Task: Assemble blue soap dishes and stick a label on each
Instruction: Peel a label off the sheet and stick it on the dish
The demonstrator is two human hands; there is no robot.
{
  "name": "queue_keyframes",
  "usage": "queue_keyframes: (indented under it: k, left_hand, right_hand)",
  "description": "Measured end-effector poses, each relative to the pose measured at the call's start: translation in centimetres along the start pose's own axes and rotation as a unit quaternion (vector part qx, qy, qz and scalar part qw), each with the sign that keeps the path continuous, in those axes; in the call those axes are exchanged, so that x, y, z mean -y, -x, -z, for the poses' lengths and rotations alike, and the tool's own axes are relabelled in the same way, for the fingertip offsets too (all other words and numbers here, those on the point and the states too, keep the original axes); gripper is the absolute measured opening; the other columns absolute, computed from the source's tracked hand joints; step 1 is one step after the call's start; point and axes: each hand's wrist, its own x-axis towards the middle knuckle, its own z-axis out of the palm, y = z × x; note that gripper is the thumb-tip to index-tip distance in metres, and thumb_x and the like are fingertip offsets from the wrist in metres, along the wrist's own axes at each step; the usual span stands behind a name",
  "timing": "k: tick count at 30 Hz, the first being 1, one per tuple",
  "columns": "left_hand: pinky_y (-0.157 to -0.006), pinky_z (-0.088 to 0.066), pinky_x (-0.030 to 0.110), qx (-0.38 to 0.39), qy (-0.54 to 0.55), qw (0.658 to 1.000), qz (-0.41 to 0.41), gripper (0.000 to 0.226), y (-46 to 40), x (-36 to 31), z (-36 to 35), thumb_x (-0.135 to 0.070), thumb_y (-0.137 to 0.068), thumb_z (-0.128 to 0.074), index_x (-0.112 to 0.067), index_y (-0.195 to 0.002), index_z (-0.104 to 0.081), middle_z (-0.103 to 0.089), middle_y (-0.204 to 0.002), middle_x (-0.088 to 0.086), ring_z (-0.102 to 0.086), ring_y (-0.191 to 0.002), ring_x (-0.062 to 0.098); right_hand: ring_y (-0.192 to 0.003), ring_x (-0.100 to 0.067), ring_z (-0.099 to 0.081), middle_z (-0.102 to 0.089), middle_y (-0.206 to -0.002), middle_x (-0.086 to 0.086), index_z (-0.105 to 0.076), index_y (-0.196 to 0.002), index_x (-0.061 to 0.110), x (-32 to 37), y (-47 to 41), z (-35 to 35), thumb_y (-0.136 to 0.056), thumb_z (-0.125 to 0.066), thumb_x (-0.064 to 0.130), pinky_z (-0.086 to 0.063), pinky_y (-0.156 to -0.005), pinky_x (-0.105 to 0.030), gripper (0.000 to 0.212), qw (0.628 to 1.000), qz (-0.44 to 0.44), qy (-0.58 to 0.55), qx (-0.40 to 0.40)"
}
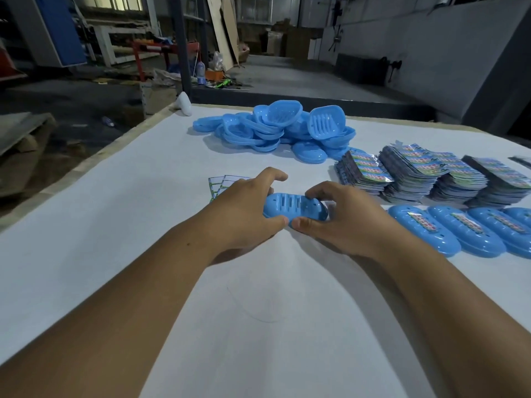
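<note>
A blue soap dish (293, 206) with slots on its upper face lies between both hands at the table's middle. My left hand (244, 208) grips its left end, thumb in front and fingers behind. My right hand (342, 216) grips its right end the same way. A pile of loose blue dish parts (275, 127) sits at the back of the table. Several stacks of colourful labels (431, 173) stand at the right. In front of them lies a row of finished dishes with labels (448, 234).
The white table (143, 196) fills the view, its left edge running diagonally toward the far corner. A used label backing sheet (221, 183) lies just behind my left hand. A white object (184, 103) rests at the far left corner. Workshop clutter stands beyond.
</note>
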Motion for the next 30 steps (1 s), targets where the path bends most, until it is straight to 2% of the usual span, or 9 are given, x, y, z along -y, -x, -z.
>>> queue_keyframes:
  k: [3,6,9,11,20,23,25,27,30]
  left_hand:
    - [-0.069,-0.047,0.023,-0.087,0.027,0.993,0.073,0.039,0.1,0.4,1.2,-0.050,-0.088,-0.070,-0.046,-0.123,-0.053,-0.059,-0.114,-0.017,-0.060,-0.090,0.003]
    - [-0.070,-0.045,0.028,-0.194,-0.126,0.962,0.142,0.027,-0.1,1.6,2.7,-0.041,-0.093,-0.065,-0.023,-0.112,-0.065,-0.069,-0.109,0.001,-0.065,-0.093,0.021]
    - [-0.066,-0.043,0.031,-0.138,-0.152,0.962,0.183,0.044,0.5,1.9,3.0,-0.057,-0.085,-0.071,-0.019,-0.105,-0.062,-0.068,-0.104,0.004,-0.063,-0.090,0.024]
    - [-0.067,-0.043,0.031,-0.112,-0.145,0.965,0.186,0.051,0.9,1.8,2.9,-0.061,-0.080,-0.074,-0.020,-0.105,-0.059,-0.066,-0.105,0.004,-0.062,-0.092,0.024]
    - [-0.078,-0.049,0.031,-0.149,-0.087,0.966,0.194,0.046,0.5,2.0,3.9,-0.028,-0.084,-0.080,-0.019,-0.124,-0.058,-0.067,-0.116,0.005,-0.063,-0.104,0.023]
    - [-0.082,-0.060,0.037,-0.174,0.032,0.961,0.212,0.034,0.0,2.5,4.0,-0.016,-0.085,-0.078,-0.021,-0.117,-0.066,-0.069,-0.113,0.003,-0.068,-0.102,0.024]
    - [-0.075,-0.064,0.041,-0.189,0.140,0.948,0.213,0.013,-0.2,2.4,4.1,-0.022,-0.085,-0.080,-0.024,-0.094,-0.071,-0.073,-0.098,-0.001,-0.073,-0.089,0.022]
    - [-0.066,-0.063,0.031,-0.193,0.196,0.942,0.191,0.017,-0.4,2.0,4.2,-0.032,-0.087,-0.080,-0.027,-0.076,-0.067,-0.074,-0.082,-0.010,-0.075,-0.073,0.012]
    - [-0.045,-0.050,0.013,-0.180,0.318,0.920,0.143,0.015,-0.5,0.8,3.9,-0.037,-0.088,-0.078,-0.025,-0.080,-0.073,-0.076,-0.073,-0.013,-0.072,-0.063,-0.001]
  right_hand:
    - [-0.108,-0.016,-0.057,-0.063,-0.126,0.014,-0.060,-0.126,0.038,0.1,0.1,0.3,-0.073,-0.072,0.071,-0.046,-0.088,-0.032,0.063,0.998,-0.019,-0.056,-0.020]
    - [-0.107,-0.005,-0.061,-0.066,-0.114,0.020,-0.068,-0.116,0.034,0.1,-0.1,0.7,-0.083,-0.072,0.057,-0.043,-0.087,-0.025,0.040,0.984,-0.030,-0.118,-0.129]
    - [-0.099,-0.005,-0.065,-0.068,-0.102,0.022,-0.072,-0.106,0.030,0.3,-0.1,0.9,-0.089,-0.072,0.047,-0.042,-0.079,-0.016,0.024,0.974,-0.036,-0.142,-0.173]
    - [-0.098,-0.007,-0.066,-0.069,-0.098,0.023,-0.072,-0.102,0.030,0.5,-0.1,0.8,-0.089,-0.072,0.045,-0.047,-0.083,-0.021,0.020,0.973,-0.035,-0.152,-0.172]
    - [-0.103,-0.008,-0.065,-0.065,-0.094,0.030,-0.072,-0.103,0.031,1.1,0.0,0.8,-0.091,-0.071,0.040,-0.052,-0.094,-0.033,0.015,0.977,-0.029,-0.151,-0.148]
    - [-0.101,-0.006,-0.065,-0.066,-0.093,0.030,-0.072,-0.100,0.032,1.1,-0.1,0.7,-0.091,-0.071,0.039,-0.052,-0.092,-0.030,0.012,0.977,-0.027,-0.155,-0.147]
    - [-0.096,-0.005,-0.066,-0.068,-0.090,0.027,-0.071,-0.097,0.032,1.1,-0.1,0.5,-0.090,-0.071,0.037,-0.053,-0.090,-0.030,0.008,0.975,-0.023,-0.164,-0.151]
    - [-0.089,-0.003,-0.066,-0.070,-0.087,0.023,-0.071,-0.093,0.033,1.3,-0.2,0.3,-0.090,-0.072,0.034,-0.053,-0.085,-0.027,0.004,0.971,-0.014,-0.178,-0.156]
    - [-0.075,0.002,-0.066,-0.072,-0.080,0.018,-0.071,-0.093,0.033,1.9,-0.2,0.1,-0.089,-0.076,0.033,-0.050,-0.070,-0.014,0.007,0.958,0.000,-0.250,-0.142]
